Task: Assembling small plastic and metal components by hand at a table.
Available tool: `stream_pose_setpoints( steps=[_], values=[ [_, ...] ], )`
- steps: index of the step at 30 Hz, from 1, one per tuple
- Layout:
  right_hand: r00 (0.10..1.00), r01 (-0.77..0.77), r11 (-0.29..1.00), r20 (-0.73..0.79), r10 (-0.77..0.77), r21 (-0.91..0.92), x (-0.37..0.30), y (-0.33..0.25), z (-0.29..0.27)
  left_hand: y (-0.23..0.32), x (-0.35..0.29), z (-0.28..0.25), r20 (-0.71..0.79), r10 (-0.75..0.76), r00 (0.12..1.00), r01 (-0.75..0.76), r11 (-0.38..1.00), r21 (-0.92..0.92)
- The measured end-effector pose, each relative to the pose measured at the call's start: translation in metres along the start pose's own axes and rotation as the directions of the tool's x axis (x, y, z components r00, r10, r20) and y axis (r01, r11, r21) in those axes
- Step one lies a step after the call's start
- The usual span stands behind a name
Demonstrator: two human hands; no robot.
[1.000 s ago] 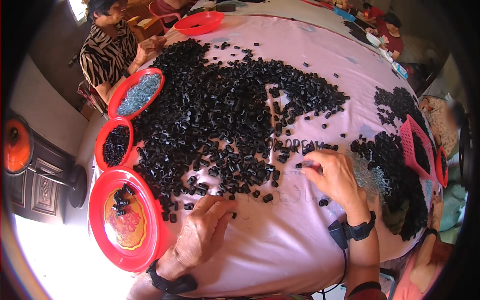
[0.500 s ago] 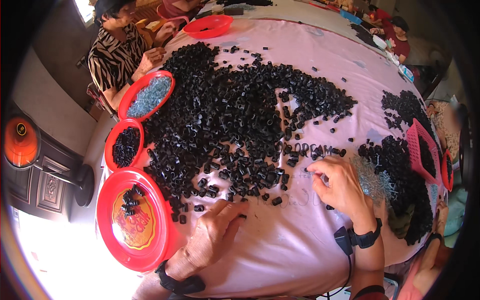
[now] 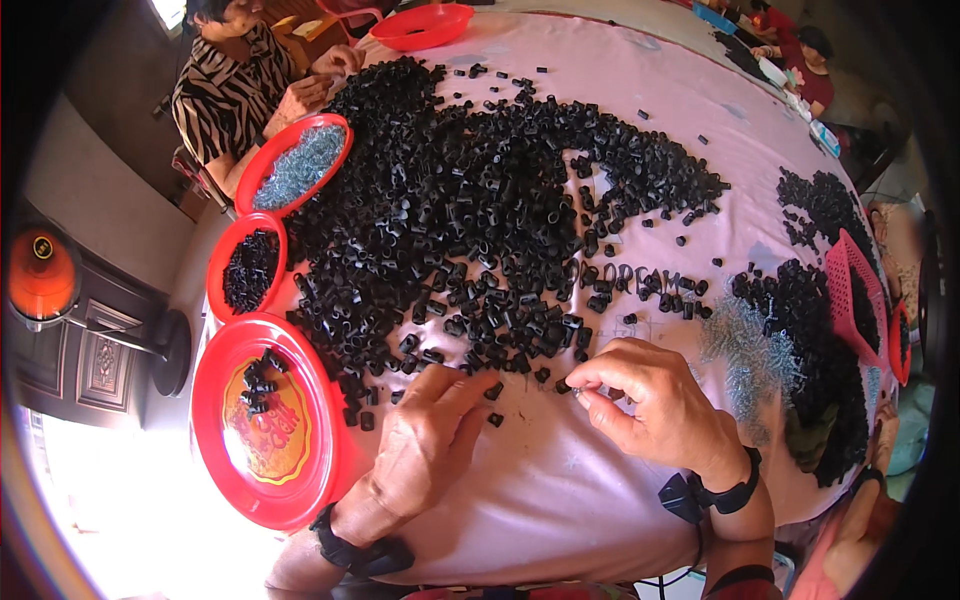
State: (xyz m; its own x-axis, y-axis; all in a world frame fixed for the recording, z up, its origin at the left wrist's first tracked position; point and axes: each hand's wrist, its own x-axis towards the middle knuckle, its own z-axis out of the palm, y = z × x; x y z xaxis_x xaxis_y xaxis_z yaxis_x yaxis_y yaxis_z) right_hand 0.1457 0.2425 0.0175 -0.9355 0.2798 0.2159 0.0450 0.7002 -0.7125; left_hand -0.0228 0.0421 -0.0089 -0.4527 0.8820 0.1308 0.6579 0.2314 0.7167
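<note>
The left hand (image 3: 418, 438) is loosely curled, its forefinger just beside a short black tubular piece (image 3: 493, 391); the right hand (image 3: 648, 400) has thumb and forefinger narrowly together; whether either grips anything, I cannot tell. The heap of black tubular pieces (image 3: 430, 210) lies beyond them on the cloth-covered worktop (image 3: 560, 520); a round red tray (image 3: 325, 450) sits left.

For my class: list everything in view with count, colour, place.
Black pieces: uncounted, black, heaped centre and right
Metal pieces: uncounted, silvery, one left dish, right
Dishes: five visible, red, left, far, right
Basket: one, pink, right
Cloth: one, pink, under heaps
Round-headed fixture: one, orange and black, left
Other people: at least four, varied clothing, around table
Wristbands: two, black, own wrists
Left hand: one, bare, near heap
Right hand: one, bare, lower centre-right
</note>
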Motion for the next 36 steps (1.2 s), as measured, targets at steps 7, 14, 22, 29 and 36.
stream_pose_setpoints(
  steps=[7, 14, 22, 29, 36],
  values=[
    [0.998, 0.060, 0.998, -0.026, -0.061, -0.018, -0.003, -0.010, -0.010, 0.002, 0.005, 0.007, 0.024, 0.051, 0.998, -0.052, 0.998, 0.034],
    [0.996, 0.072, 0.997, -0.049, -0.071, 0.013, -0.007, -0.009, -0.002, -0.001, 0.005, 0.010, 0.039, -0.017, 0.999, 0.017, 1.000, 0.010],
    [0.991, 0.134, 0.984, -0.008, -0.134, 0.114, -0.002, -0.014, 0.010, -0.006, -0.005, -0.001, 0.403, -0.254, 0.879, 0.475, 0.538, -0.697],
    [0.992, 0.126, 0.973, -0.011, -0.126, 0.192, -0.002, -0.022, 0.023, -0.012, -0.008, 0.009, 0.530, -0.188, 0.827, 0.561, 0.209, -0.801],
    [0.994, 0.110, 0.981, -0.032, -0.106, 0.162, -0.001, -0.020, 0.023, -0.008, -0.014, 0.020, 0.516, -0.183, 0.837, 0.545, 0.195, -0.815]
  ],
)
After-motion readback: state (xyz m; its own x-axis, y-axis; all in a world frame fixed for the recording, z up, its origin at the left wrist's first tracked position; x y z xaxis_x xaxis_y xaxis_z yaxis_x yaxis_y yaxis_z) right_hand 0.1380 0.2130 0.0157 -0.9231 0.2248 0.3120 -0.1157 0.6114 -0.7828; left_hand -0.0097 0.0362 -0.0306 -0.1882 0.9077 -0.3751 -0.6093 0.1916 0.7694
